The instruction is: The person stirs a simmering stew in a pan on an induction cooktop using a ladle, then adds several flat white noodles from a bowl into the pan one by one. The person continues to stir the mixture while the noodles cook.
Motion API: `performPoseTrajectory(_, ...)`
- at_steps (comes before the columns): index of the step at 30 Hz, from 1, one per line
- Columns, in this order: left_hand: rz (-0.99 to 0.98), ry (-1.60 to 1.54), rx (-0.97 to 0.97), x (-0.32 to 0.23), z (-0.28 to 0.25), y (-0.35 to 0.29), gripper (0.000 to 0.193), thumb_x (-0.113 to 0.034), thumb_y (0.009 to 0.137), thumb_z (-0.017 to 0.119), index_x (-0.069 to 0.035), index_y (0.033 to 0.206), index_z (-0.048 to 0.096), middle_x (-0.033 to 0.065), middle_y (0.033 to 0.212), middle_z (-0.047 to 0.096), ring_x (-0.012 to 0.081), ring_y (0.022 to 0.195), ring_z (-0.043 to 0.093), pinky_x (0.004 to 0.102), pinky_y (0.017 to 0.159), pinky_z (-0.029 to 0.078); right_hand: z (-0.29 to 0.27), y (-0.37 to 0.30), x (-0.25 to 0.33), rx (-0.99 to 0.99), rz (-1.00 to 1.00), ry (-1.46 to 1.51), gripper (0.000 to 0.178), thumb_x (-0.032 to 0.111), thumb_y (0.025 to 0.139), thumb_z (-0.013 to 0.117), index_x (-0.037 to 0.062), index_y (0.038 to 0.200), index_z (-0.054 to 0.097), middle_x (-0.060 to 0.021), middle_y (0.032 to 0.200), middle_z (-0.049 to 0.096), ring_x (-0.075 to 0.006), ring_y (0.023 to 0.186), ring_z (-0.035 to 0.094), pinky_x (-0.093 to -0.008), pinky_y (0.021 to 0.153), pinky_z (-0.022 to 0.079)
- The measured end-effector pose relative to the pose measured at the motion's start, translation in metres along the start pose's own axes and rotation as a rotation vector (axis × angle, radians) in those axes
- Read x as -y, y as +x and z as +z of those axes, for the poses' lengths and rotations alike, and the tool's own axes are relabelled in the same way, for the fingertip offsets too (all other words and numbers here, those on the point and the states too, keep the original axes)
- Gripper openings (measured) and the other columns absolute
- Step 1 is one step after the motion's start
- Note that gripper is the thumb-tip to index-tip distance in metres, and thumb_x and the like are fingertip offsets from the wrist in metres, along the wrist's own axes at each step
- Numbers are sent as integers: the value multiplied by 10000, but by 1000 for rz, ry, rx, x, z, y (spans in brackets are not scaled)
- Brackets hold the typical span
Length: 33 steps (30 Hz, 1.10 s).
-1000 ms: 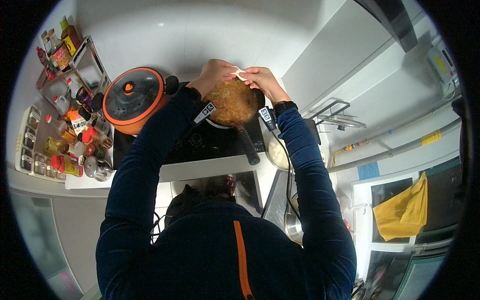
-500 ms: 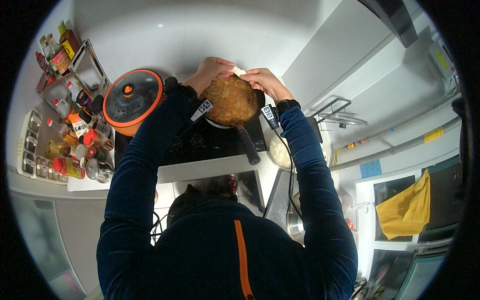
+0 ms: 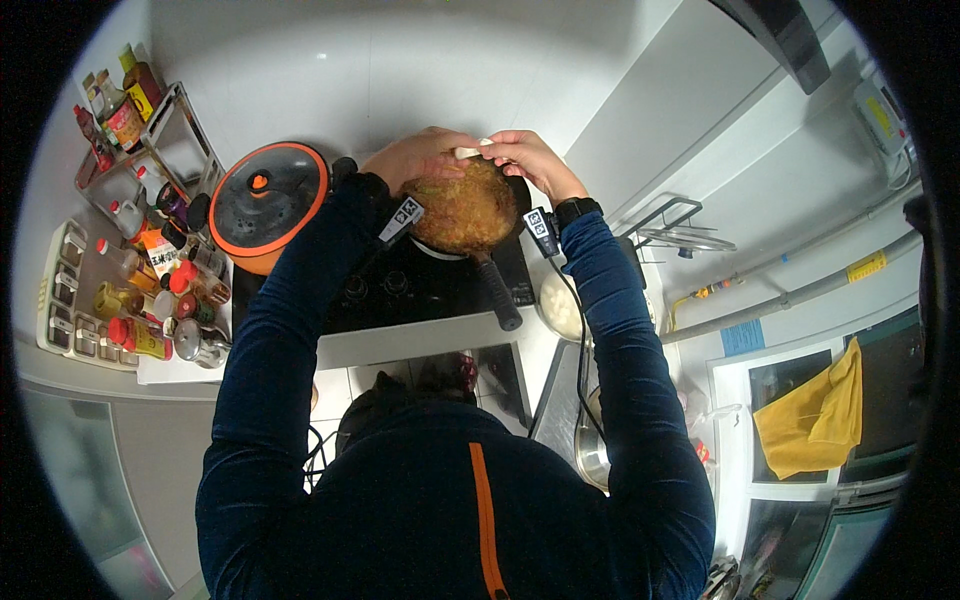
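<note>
"One black cooktop (image 3: 440, 295) is spreading beneath the pan (image 3: 492, 285); what else is sharing it?"

"A lidded pot (image 3: 268, 205) is standing left of the pan, probably keeping the middle free for the arms."

"And how is the pan itself sitting?"

"Its handle is pointing toward the person, likely staying within easy reach, while moist brown food (image 3: 465, 210) is filling its base."

"Is anything resting right of the pan?"

"A bowl (image 3: 542, 318) is holding white lumps (image 3: 563, 303), seemingly sitting close so that the reach is staying short."

"Where are the hands working?"

"Both are meeting over the pan's far edge: the left hand (image 3: 425, 158) on its left side, the right hand (image 3: 527, 160) on its right."

"What are they gripping?"

"A pale piece (image 3: 466, 153), hanging between them above that edge. The left fingertips are pinching one end; the right thumb and fingers are pinching the other, perhaps steadying it over the food. Whether it is splitting in two, nobody can tell: fingers are covering part of it."
</note>
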<state>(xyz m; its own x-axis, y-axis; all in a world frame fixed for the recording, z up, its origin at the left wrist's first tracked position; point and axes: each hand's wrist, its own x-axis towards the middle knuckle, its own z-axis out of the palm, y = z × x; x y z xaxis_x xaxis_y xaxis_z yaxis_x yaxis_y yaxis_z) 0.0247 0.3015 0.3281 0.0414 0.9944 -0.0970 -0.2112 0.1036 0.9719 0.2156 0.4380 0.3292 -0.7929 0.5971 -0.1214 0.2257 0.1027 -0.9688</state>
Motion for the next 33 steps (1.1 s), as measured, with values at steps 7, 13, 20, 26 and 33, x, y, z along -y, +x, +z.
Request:
performPoseTrajectory(7,22,291,99,13,-6,19,396,-285,904,660,-39,1211,620,77,1141,625,100,1008,583,256,846,486,-8,4,31,143,-15,-332,205,201,806,759,47,934,718,-31,823,692,-96,725,618,-213,617,485)
performPoseTrajectory(13,58,317,20,28,-18,37,327,-300,856,717,-39,1053,704,0,873,674,72,765,610,204,661,473,-12,5,33,78,35,-473,175,152,829,762,27,938,704,-51,861,707,-95,693,633,-218,586,506)
performPoseTrajectory(20,85,316,-32,20,-27,29,286,-127,813,759,76,1006,702,102,820,701,126,686,652,213,655,526,-14,-3,25,72,47,-243,179,89,872,699,-27,1007,683,-115,908,720,-170,795,708,-260,670,577)
performPoseTrajectory(26,57,335,-84,17,-37,30,315,-126,816,758,81,1045,695,133,872,719,127,727,678,210,608,531,-19,-9,27,11,56,-260,213,84,885,673,-60,1042,679,-154,913,716,-202,793,718,-272,681,595)
performPoseTrajectory(33,102,192,-40,21,-50,32,292,-122,843,738,61,1065,693,149,930,708,147,739,691,207,631,580,-23,-10,15,37,64,-101,230,97,906,663,-51,1083,666,-145,948,717,-193,821,722,-244,663,591)
